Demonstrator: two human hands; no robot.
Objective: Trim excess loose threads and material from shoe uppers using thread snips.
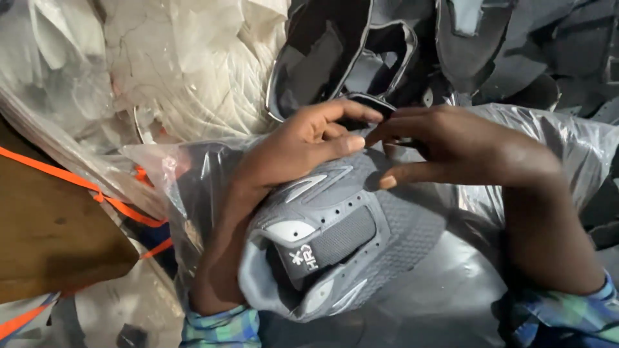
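Grey mesh shoe upper with white side accents and a padded tongue [342, 238] lies nearest, resting on a clear crinkled plastic bag [567, 142] between both forearms. Left hand [296, 145] curls over its toe end, thumb and fingers pinching a small black piece [371, 103]. Right hand [445, 142] meets it there, fingertips closed on the same piece. Black cut shoe parts [490, 45] are heaped behind; white sheeting [193, 58] lies to the left.

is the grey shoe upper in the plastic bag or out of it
Out: the grey shoe upper lies on top of the clear plastic bag, held by the left hand and right hand.
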